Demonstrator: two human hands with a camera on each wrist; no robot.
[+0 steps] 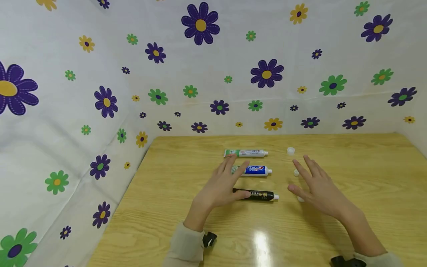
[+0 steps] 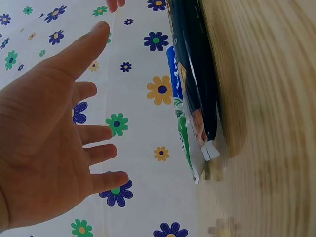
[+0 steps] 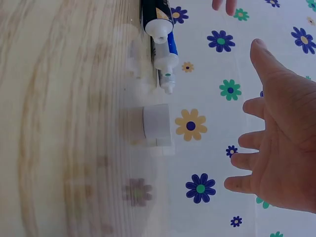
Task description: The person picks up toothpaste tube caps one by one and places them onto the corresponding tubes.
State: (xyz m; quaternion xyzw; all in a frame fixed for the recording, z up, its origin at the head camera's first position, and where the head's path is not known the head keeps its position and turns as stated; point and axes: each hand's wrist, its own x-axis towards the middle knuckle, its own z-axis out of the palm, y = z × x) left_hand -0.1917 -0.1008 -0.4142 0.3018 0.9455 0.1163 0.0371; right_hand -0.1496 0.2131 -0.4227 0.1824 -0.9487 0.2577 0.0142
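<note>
Three uncapped toothpaste tubes lie in parallel on the table: a green-and-white tube (image 1: 250, 153) at the back, a blue-and-white tube (image 1: 257, 170) in the middle and a black tube (image 1: 263, 195) nearest me. Their white nozzles point right. My left hand (image 1: 217, 185), fingers spread, hovers by the tubes' left ends and partly covers the blue and black ones. To the right, a back cap (image 1: 291, 151), a middle cap (image 1: 296, 172) and a front cap (image 1: 301, 199) form a column, all white. Over the front caps hovers my right hand (image 1: 321, 193), also spread and holding nothing.
The wooden table (image 1: 160, 222) ends at the back and left against a white flowered cloth (image 1: 233, 44). Dark wrist mounts sit at both sleeves, and a light reflection shines on the tabletop near the front.
</note>
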